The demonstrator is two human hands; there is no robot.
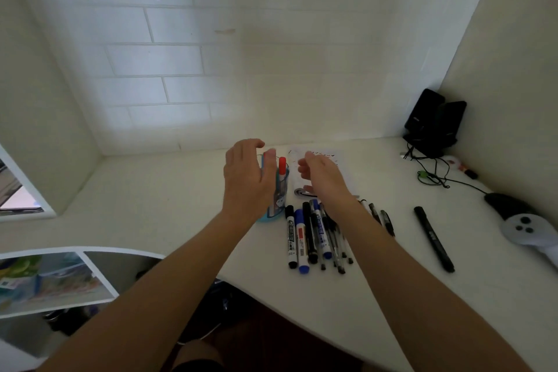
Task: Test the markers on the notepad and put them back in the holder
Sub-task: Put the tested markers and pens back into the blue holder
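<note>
- White desk runs across the lower view, and two bare forearms reach up over it from the near edge.
- Four thick markers lie side by side near the middle of the desk: two with black caps and two with blue.
- Thin pens lie against that group. The right forearm crosses over some, so their count cannot be told.
- One black marker lies alone, well to the right.
- One white controller sits at the right edge.
- One blue holder stands just beyond the markers, with one red-capped marker upright inside it.
- Left hand covers the holder's left side. Its fingers are loosely curved with the thumb out by the rim, and no grip on the holder shows.
- Right hand hangs over the notepad and blocks most of the page. Its fingers are loosely curled and hold nothing.
- Two black speakers stand in the far right corner, with cables trailing from them.
</note>
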